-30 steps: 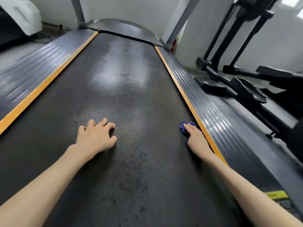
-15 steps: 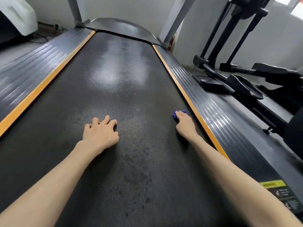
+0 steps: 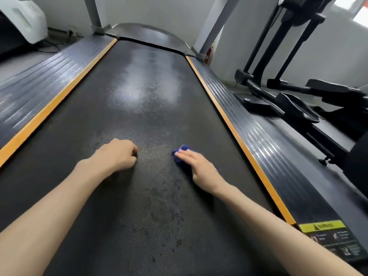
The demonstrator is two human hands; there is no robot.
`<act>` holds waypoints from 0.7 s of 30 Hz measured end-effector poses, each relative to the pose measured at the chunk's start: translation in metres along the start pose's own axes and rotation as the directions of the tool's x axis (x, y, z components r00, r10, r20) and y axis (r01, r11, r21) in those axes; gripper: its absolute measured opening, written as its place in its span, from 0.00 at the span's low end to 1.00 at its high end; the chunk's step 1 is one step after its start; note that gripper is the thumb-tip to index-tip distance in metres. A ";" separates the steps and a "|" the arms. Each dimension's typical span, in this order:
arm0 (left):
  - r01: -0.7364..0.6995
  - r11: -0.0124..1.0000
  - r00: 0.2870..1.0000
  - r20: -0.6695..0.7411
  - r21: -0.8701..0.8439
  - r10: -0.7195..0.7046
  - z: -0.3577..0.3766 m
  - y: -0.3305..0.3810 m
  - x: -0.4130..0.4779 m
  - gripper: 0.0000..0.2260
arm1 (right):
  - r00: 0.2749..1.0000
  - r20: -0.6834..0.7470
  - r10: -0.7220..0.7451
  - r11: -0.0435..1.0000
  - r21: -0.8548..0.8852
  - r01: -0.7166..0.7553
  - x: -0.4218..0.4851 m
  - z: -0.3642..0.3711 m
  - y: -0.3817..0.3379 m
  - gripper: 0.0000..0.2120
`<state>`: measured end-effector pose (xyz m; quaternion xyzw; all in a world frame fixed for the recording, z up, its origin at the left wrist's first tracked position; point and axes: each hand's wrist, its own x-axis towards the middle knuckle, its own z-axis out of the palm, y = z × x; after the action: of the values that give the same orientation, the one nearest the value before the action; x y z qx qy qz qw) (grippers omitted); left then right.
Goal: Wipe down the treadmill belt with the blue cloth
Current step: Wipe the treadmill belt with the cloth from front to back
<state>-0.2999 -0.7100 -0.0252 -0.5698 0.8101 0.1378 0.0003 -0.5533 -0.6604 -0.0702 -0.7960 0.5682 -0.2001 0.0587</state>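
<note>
Cloth (image 3: 182,154) has slid from the right edge of the belt (image 3: 139,100) toward its middle, pressed under the straight fingers of the right hand (image 3: 201,166), so the wipe is likely working across. The left hand (image 3: 117,156), spread a moment ago, now rests curled, holding nothing. A yellow label (image 3: 322,226) on the right rail (image 3: 258,136) reads WARNING.

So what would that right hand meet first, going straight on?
Likely only bare treadmill belt: the right hand, on the blue cloth, points forward-left, ahead of the left hand; depth is unclear.
</note>
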 end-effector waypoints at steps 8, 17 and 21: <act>-0.038 0.996 0.995 -0.090 0.080 0.045 0.013 -0.002 -0.032 0.19 | 0.840 -0.151 0.521 0.827 -0.157 -0.540 0.033 -0.023 0.049 0.22; 0.074 0.995 0.993 -0.083 -0.064 -0.080 0.005 -0.001 -0.025 0.18 | 0.949 -0.012 0.314 0.949 0.001 -0.314 0.042 -0.024 0.048 0.19; 0.089 0.991 0.993 -0.075 -0.099 -0.096 -0.001 -0.003 -0.024 0.19 | 0.975 -0.007 0.224 0.974 -0.022 -0.224 0.054 -0.002 0.009 0.19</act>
<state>-0.2886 -0.6895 -0.0209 -0.6112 0.7747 0.1533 -0.0530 -0.5474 -0.7136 -0.0579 -0.7270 0.6568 -0.1874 0.0707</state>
